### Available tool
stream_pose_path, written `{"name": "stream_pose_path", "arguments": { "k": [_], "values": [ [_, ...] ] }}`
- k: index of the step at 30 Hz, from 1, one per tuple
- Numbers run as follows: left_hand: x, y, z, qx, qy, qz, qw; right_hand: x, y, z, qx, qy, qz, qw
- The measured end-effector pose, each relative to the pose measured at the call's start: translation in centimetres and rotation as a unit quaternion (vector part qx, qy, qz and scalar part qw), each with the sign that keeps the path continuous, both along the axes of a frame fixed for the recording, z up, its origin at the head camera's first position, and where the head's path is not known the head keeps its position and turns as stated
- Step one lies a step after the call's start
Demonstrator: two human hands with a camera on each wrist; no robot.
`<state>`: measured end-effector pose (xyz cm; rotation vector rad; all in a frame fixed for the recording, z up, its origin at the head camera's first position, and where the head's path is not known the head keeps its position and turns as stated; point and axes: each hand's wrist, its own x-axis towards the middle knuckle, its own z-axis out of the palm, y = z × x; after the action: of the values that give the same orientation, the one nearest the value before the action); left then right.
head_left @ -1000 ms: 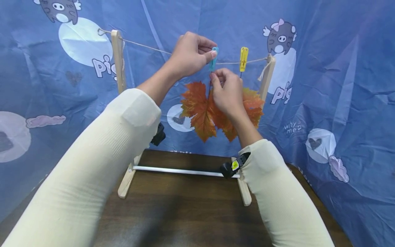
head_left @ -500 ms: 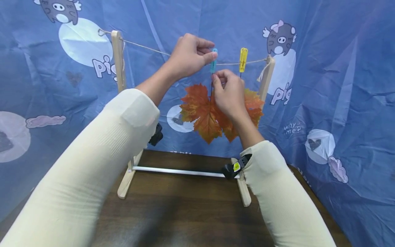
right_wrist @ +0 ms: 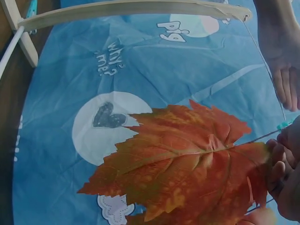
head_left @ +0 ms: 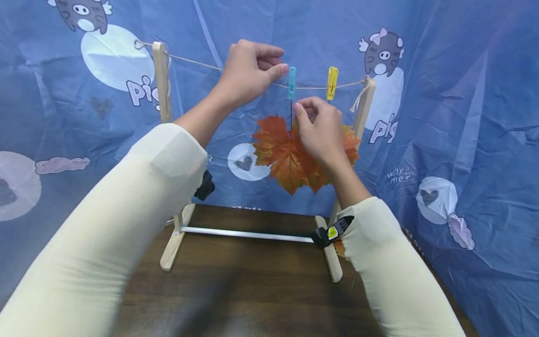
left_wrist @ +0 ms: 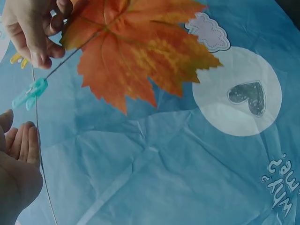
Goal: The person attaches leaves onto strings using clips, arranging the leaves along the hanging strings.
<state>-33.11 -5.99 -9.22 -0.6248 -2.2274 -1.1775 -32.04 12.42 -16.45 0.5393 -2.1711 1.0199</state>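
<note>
A blue clothespin (head_left: 291, 83) stands upright on the string (head_left: 193, 62), with the dark stem of an orange maple leaf (head_left: 278, 145) below it. Just left of the clothespin, my left hand (head_left: 248, 70) is apart from it, fingers fairly straight; the gap shows in the left wrist view, beside the clothespin (left_wrist: 33, 93). My right hand (head_left: 322, 128) hovers right of the stem with loosely bent fingers and nothing visibly between them. It covers part of the leaf. Farther right, a yellow clothespin (head_left: 332, 83) holds a second leaf (head_left: 350, 140), largely hidden behind that hand.
Wooden posts (head_left: 160, 79) carry the string, and a white rod (head_left: 248, 234) joins their feet on the brown table (head_left: 252, 290). Part of another orange leaf (head_left: 340, 249) shows by the right foot. A blue patterned cloth (head_left: 236, 28) hangs behind.
My left hand has let go of the blue clothespin and moved left. My right hand has come off the stem and shifted slightly right and down. The leaf has swung a little right.
</note>
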Motion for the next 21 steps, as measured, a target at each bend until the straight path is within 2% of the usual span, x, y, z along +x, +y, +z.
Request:
{"name": "stream_pose_path", "arguments": {
  "k": [3, 6, 12, 21],
  "values": [
    [0.2, -0.7, -0.2, 0.025, 0.005, -0.008, 0.9996, 0.3, 0.4, 0.0, 0.0, 0.011, 0.001, 0.9999],
    [0.4, -1.4, -0.6, 0.032, 0.016, -0.016, 0.9992, 0.6, 1.0, 0.0, -0.002, 0.018, 0.005, 0.9998],
    [0.8, -3.0, -2.0, 0.046, 0.017, -0.029, 0.9984, 1.1, 2.2, -0.4, 0.011, 0.022, 0.02, 0.9995],
    [1.8, -5.1, -5.4, 0.042, 0.009, -0.052, 0.9977, 2.0, 4.9, -1.6, 0.028, 0.073, 0.043, 0.996]
  ]
}}
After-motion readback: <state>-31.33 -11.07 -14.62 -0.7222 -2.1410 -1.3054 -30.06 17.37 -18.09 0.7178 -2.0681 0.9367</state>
